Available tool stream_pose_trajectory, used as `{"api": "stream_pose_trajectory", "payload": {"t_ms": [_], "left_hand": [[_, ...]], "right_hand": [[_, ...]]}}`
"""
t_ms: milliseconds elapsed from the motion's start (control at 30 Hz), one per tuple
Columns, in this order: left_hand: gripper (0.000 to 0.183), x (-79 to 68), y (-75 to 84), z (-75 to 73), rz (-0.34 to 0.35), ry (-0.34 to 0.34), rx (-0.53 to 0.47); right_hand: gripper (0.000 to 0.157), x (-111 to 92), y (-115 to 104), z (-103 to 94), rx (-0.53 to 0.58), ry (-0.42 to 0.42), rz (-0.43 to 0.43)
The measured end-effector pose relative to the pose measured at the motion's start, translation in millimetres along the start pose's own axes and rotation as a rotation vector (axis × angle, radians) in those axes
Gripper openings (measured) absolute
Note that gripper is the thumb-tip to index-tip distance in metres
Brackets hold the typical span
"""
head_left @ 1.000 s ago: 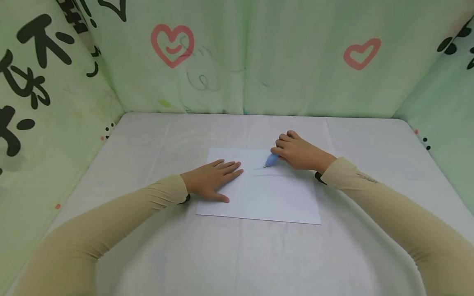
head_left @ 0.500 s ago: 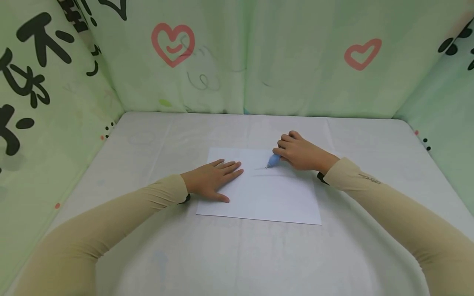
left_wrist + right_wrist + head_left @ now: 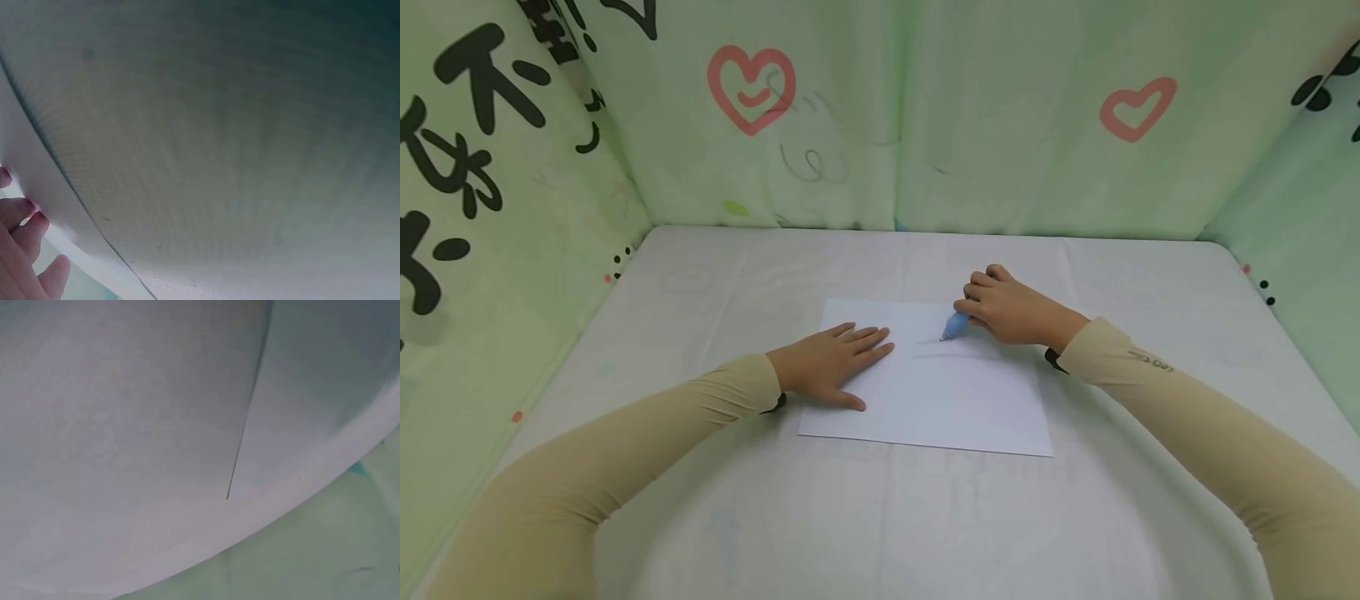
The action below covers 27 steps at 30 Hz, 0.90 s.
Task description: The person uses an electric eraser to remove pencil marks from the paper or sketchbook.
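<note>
A white sheet of paper point(image 3: 947, 400) lies on the white-covered table. My left hand point(image 3: 827, 363) rests flat on its left part, fingers spread. In the left wrist view, fingertips point(image 3: 30, 240) show at the lower left beside the paper's edge. Over the upper right of the sheet, my right hand point(image 3: 1011, 310) grips a blue correction pen point(image 3: 956, 326) with its narrow tip pointing down at the paper. Faint grey lines point(image 3: 951, 357) run across the sheet near the tip. The right wrist view shows the paper point(image 3: 300, 419) and its edge, but neither hand nor pen.
The table point(image 3: 745, 500) has a white cloth with light creases. A green curtain point(image 3: 1000, 117) with red hearts closes the back, and matching curtains with black lettering point(image 3: 482, 79) flank the sides.
The right hand and the blue correction pen have shifted slightly to the right over the paper. My left hand stays in place.
</note>
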<state>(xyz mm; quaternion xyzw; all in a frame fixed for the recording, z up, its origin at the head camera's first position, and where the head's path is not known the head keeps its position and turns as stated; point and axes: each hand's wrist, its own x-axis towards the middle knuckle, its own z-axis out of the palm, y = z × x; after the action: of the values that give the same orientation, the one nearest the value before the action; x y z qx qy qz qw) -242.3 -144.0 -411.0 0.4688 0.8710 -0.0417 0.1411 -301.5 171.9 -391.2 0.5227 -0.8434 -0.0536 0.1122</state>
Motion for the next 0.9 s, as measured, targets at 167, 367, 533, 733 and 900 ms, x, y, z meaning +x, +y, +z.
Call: {"api": "stream_pose_trajectory", "payload": {"t_ms": [167, 367, 533, 733, 900], "left_hand": [[0.091, 0.5, -0.6, 1.3, 0.004, 0.000, 0.007], [0.091, 0.6, -0.3, 0.9, 0.003, -0.004, 0.008], [0.091, -0.1, -0.1, 0.6, 0.000, -0.004, 0.008], [0.091, 0.4, -0.4, 0.8, 0.001, -0.004, 0.005], [0.091, 0.4, -0.5, 1.4, 0.005, -0.001, 0.010]], "right_hand": [[0.016, 4.3, -1.5, 1.5, 0.001, 0.003, -0.008], [0.016, 6.3, -2.1, 0.4, -0.001, -0.011, 0.006], [0.016, 2.2, -1.7, 0.0, 0.016, -0.010, -0.010], [0.017, 4.3, -2.5, 0.1, 0.015, -0.006, -0.008], [0.016, 5.9, -2.6, -0.7, 0.010, -0.021, 0.002]]}}
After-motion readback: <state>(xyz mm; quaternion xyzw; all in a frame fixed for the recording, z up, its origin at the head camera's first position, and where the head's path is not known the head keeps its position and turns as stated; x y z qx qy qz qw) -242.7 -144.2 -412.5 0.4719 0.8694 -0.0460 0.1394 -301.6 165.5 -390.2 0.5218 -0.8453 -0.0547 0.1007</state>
